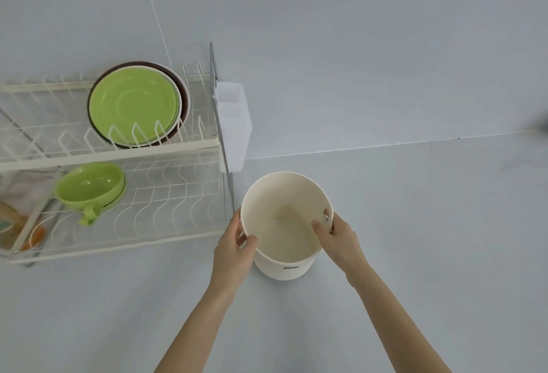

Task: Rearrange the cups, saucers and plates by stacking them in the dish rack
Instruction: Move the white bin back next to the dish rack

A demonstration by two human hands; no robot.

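A cream plastic bucket (284, 266) stands on the pale counter just right of the white wire dish rack (118, 150). My left hand (234, 251) grips its left rim and my right hand (338, 233) grips its right rim, fingers through a handle slot. Nothing lies inside the bucket. On the rack's upper tier green saucers (133, 105) stand upright in front of a brown plate (182, 88). Green cups (92, 188) lie stacked on their side on the lower tier.
A translucent white cutlery holder (234, 123) hangs on the rack's right end. A cloth and some wooden and orange utensils (20, 224) sit at the rack's lower left. A tiled wall rises behind the counter.
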